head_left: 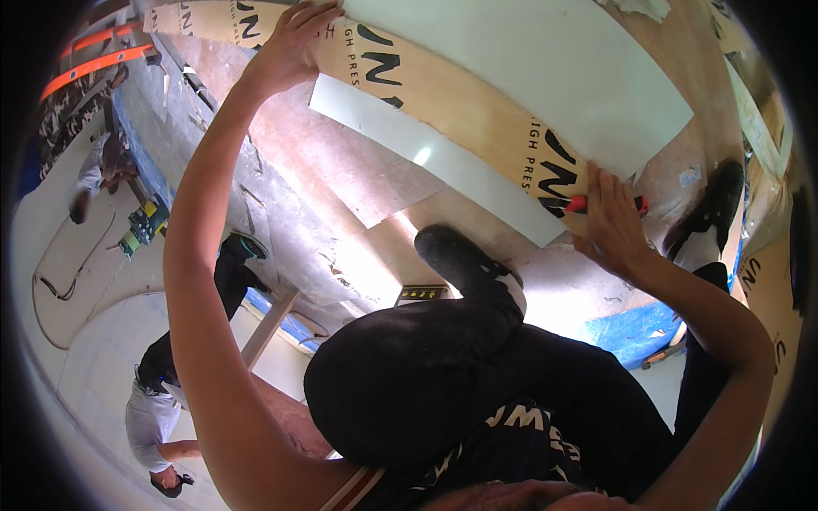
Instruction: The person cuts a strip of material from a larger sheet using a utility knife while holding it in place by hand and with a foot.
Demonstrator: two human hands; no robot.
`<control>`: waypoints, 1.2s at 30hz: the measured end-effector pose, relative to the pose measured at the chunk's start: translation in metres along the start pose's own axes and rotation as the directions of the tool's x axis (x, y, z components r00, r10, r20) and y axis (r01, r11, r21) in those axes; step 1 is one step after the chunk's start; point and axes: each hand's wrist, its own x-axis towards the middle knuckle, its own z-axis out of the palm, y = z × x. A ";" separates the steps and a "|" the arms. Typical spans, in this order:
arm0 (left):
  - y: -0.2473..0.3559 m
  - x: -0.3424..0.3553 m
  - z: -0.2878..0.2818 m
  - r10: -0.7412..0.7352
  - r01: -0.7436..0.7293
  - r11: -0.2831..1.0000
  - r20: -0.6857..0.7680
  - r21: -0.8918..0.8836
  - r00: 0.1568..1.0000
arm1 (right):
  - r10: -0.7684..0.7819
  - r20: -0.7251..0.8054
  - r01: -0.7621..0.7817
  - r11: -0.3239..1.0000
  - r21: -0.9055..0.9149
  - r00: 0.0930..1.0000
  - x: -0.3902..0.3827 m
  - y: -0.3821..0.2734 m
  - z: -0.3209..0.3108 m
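Note:
A long strip of brown printed sheet (pixel 464 111) lies slantwise across the floor, with a white sheet (pixel 400 140) showing along its near edge. My left hand (pixel 294 51) rests on the strip's far left part, fingers stretched out over it. At the strip's right end, my right hand (pixel 613 217) is closed on a slim red-and-black tool (pixel 578 204). The tool pokes out on both sides of the fingers, and its tip lies against the strip; its exact kind is hidden by the hand. A larger white sheet (pixel 545 60) lies beyond the strip.
My black shoes (pixel 456 255) are on the floor near the sheets. A yellow-and-black item (pixel 423 294) lies beside one shoe. Orange ladder rails (pixel 98 64) stand at far left. Another person (pixel 153 426) is at lower left. Blue tape (pixel 630 332) edges the floor covering.

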 end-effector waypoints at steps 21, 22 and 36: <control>-0.005 -0.002 0.010 -0.028 0.028 0.998 -0.008 0.057 1.000 | -0.058 -0.053 0.058 0.998 0.002 0.997 -0.003 0.008 0.005; -0.005 -0.003 0.009 -0.025 0.025 0.998 -0.009 0.058 1.000 | -0.057 -0.047 0.058 0.998 0.002 0.997 -0.003 0.008 0.005; 0.001 0.000 0.003 -0.023 0.023 1.000 -0.012 0.004 1.000 | -0.014 -0.022 0.015 1.000 0.022 1.000 -0.001 0.005 0.004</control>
